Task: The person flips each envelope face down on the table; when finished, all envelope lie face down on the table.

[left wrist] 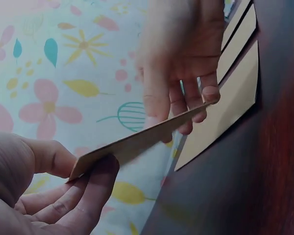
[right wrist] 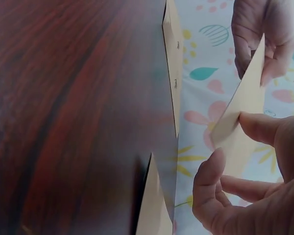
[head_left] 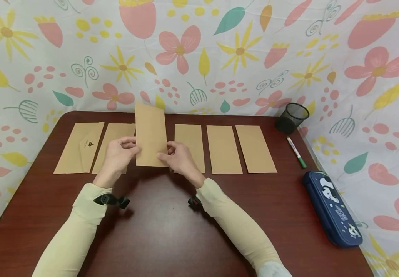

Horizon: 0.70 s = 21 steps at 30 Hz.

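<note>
Here you are, both hands busy with one envelope [head_left: 151,134], raised clear of the surface [head_left: 161,231] left of the middle, standing tall with its near edge low. Your left hand [head_left: 119,154] pinches its left edge between thumb and fingers; your right hand [head_left: 182,159] grips the lower right corner, thumb across the face towards you, fingers tucked behind. In the left wrist view you see it almost edge-on, stretched between the two hands; that view is dim, so the finer finger contact is hard to swear to.

Now along the row! On the left lies the leftmost envelope [head_left: 69,152], a pointed flap [head_left: 85,156] over its right side with a little dark crown [head_left: 90,144] on it. Beside it, partly behind your left hand, the second envelope [head_left: 117,130]. Right of the raised one, three more lie flat: the inner envelope [head_left: 190,138], partly covered by your right hand, then the middle envelope [head_left: 224,150] and the outer envelope [head_left: 256,150].

Over at the far right, a black mesh cup [head_left: 291,117]; just nearer, a marker [head_left: 296,152] with its green end towards you; nearer again, a blue pencil case [head_left: 332,209] along the right edge. Flowered cloth [head_left: 199,69] hangs behind it all.
</note>
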Tool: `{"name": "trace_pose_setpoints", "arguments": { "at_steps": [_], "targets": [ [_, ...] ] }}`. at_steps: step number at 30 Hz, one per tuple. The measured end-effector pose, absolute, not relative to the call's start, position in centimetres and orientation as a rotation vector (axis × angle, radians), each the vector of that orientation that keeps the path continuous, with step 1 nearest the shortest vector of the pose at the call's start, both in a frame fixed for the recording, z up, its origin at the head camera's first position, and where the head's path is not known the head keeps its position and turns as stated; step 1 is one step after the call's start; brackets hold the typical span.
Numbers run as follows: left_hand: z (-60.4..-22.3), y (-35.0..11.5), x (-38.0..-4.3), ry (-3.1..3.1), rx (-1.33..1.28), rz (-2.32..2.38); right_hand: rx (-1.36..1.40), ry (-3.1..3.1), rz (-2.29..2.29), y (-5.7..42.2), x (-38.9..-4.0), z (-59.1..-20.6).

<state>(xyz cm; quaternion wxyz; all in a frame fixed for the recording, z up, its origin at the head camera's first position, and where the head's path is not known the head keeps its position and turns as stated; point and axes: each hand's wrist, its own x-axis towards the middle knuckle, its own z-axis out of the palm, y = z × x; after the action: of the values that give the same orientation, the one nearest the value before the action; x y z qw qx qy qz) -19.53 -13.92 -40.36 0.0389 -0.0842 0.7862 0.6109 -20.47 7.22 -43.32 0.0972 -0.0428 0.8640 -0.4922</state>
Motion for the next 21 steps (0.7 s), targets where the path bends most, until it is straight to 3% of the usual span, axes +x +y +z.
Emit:
{"name": "trace_pose_setpoints", "arguments": {
  "at_steps": [13, 21],
  "targets": [
    [-42.3, -14.9, -20.3, 2.656, -0.255, 1.497, -0.044, 2.589, -1.329, 6.4, -20.7, -43.9],
    [-43.4, -14.8, -21.0, 2.819, -0.242, 1.183, 0.012, 2.677, -1.091, 5.3, -23.1, -46.7]
  ]
}}
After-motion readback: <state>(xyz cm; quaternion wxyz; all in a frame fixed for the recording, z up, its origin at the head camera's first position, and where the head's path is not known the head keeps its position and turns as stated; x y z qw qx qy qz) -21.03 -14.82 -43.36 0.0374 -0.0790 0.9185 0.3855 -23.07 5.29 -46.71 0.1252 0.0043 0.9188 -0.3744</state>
